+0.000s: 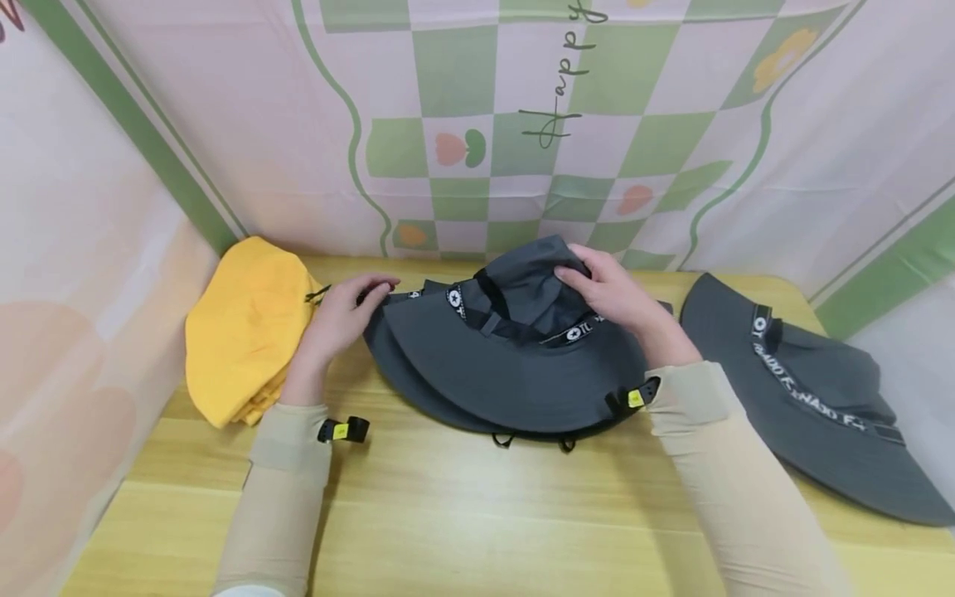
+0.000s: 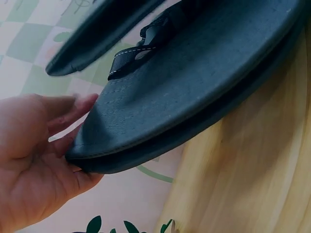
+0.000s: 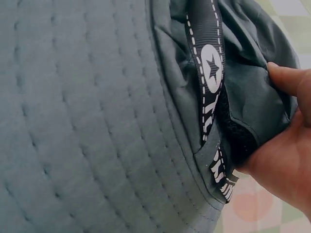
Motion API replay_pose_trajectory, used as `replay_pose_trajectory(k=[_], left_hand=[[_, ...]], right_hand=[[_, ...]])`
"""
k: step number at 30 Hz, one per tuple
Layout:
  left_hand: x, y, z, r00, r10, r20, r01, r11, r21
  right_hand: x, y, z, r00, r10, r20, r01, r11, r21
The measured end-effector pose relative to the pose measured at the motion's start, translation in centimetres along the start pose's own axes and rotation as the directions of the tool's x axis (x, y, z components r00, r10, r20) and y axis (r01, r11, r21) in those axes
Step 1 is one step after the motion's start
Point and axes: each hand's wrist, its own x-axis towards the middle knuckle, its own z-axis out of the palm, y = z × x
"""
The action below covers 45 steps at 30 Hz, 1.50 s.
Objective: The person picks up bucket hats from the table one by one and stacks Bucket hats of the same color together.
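Dark grey wide-brimmed sun hats lie stacked in the middle of the table. My right hand (image 1: 608,286) grips the soft crown of the top sun hat (image 1: 515,373), thumb on one side of the fabric. A black band with white lettering (image 3: 212,73) circles that crown in the right wrist view. At the stack's left end, my left hand (image 1: 345,317) holds the brim edge of the lower sun hats (image 2: 160,107), with two brim layers showing at the fingers. Above them in the left wrist view, the top hat's brim (image 2: 92,43) stands apart.
Yellow folded hats (image 1: 246,332) lie at the left, close by my left forearm. Another dark grey sun hat (image 1: 813,398) rests at the right side of the wooden table (image 1: 477,514). A checked cloth backdrop (image 1: 455,75) rises behind the table.
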Motion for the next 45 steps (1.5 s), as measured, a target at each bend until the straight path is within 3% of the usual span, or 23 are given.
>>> replay_pose_trajectory(k=[5,8,14,17,21,27,34,41,45], left_hand=[[0.0,0.4,-0.1,0.998,-0.055,0.028,0.055,0.998,-0.016],[-0.1,0.8,-0.1,0.995,-0.078,0.068,0.075,0.996,0.052],[-0.2,1.4,0.4,0.988,-0.062,0.141,0.031,0.977,0.210],[-0.3,1.6,0.9,0.990,-0.035,0.134,-0.005,0.957,0.290],[-0.3,2.0,1.9,0.994,-0.037,0.105,-0.005,0.926,0.376],[-0.2,2.5,3.3,0.989,-0.081,0.121,0.032,0.932,0.362],[-0.2,2.1,3.1,0.988,-0.003,0.153,-0.048,0.941,0.334],[-0.4,1.5,2.2,0.983,0.005,0.185,-0.062,0.951,0.303],[-0.4,1.2,1.7,0.978,-0.002,0.210,-0.064,0.948,0.311]], right_hand=[[0.8,0.4,1.7,0.998,-0.029,-0.048,0.028,1.000,-0.013],[1.2,0.5,2.7,0.998,-0.024,-0.063,0.022,1.000,-0.021],[1.7,0.4,4.8,0.997,-0.003,-0.081,0.000,1.000,-0.031],[1.8,0.2,5.8,0.996,-0.010,-0.088,0.006,0.999,-0.052],[2.0,0.0,6.9,0.996,-0.028,-0.086,0.023,0.998,-0.058],[1.9,0.1,8.2,0.998,-0.008,-0.069,0.002,0.997,-0.075],[1.7,1.2,7.3,0.996,0.082,-0.047,-0.088,0.987,-0.132],[1.7,3.7,5.2,0.985,0.128,-0.120,-0.141,0.984,-0.113],[1.2,5.1,3.9,0.967,0.197,-0.159,-0.218,0.968,-0.126]])
